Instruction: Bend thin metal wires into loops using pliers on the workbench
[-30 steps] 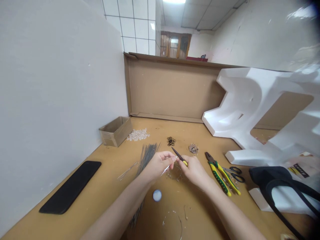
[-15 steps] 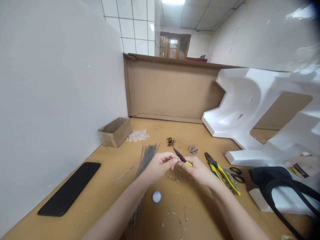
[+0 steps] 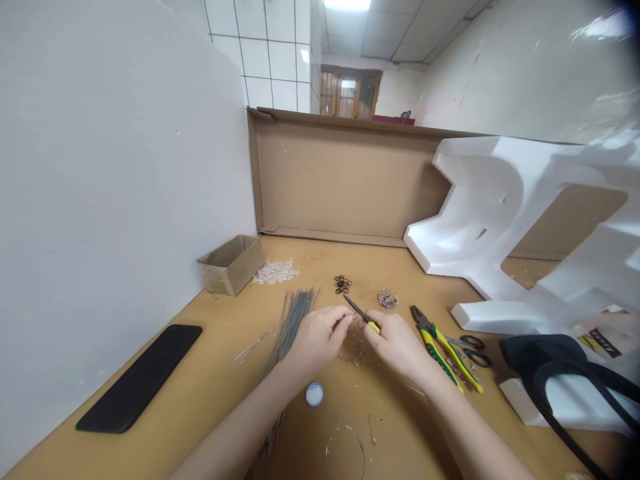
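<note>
My right hand [image 3: 394, 339] is closed around the yellow grip of long-nose pliers [image 3: 357, 309], whose dark jaws point up and left. My left hand [image 3: 320, 337] is pinched close to the jaws. What its fingertips hold is too small to make out. Under the hands lie thin bent wires [image 3: 359, 352] on the table. A bundle of grey straight wires [image 3: 290, 327] runs beneath my left forearm. Just beyond the pliers are a cluster of black rings [image 3: 343, 285] and a small heap of shiny metal pieces [image 3: 387, 298].
To the right lie green-yellow pliers [image 3: 445, 347], black-handled scissors [image 3: 473, 350] and white foam packing [image 3: 480, 200]. A cardboard box [image 3: 231, 265], clear beads [image 3: 277, 271] and a black slab [image 3: 140, 379] are at left. A round blue-white lid [image 3: 314, 394] sits in front.
My left hand has rolled slightly, hiding more of its fingertips. The plier tips have shifted a little to the left, still beside the left fingers.
</note>
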Motion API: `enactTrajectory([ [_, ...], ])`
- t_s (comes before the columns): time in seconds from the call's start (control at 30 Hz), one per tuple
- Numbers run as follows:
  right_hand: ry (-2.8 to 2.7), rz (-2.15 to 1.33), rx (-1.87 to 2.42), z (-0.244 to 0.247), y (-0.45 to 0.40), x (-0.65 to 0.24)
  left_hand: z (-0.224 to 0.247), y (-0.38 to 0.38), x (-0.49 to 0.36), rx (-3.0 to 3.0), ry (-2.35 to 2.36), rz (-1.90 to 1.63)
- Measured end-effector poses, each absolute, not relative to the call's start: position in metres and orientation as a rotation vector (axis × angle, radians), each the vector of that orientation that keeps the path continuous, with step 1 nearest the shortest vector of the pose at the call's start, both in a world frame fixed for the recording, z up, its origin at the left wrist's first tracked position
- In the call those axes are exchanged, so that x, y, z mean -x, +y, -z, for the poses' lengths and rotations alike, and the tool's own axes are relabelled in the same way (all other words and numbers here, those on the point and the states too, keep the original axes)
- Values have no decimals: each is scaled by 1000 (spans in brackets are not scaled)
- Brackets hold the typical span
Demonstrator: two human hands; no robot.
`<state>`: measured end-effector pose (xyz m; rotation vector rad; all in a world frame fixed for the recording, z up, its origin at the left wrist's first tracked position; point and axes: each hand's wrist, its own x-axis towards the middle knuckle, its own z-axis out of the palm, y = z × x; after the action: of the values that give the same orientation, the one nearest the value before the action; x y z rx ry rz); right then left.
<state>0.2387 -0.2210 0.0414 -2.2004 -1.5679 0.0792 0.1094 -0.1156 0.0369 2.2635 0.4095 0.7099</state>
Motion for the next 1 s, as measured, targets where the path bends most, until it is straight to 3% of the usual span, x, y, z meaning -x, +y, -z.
enactTrajectory([
  [0.2, -1532, 376, 2444, -39, -220, -227, -32, -120, -112, -2314, 490, -756],
  [0.47, -1584, 391, 2394, -42, -220, -229, -22, -117, -117, -1816, 398, -575],
  [0.6, -1560, 353, 2375, -42, -220, -229, -23, -118, -118, -1835, 401, -607],
  [0.7, -1558, 130, 2262, -43, -220, -233, -27, -118, -117, -1839, 389, -641],
  [0.87, -1597, -650, 1756, -47, -218, -245, -32, -115, -116, -1579, 337, -459],
  [1.0, -1579, -803, 1585, -47, -217, -247, -33, -111, -115, -1411, 332, -373],
])
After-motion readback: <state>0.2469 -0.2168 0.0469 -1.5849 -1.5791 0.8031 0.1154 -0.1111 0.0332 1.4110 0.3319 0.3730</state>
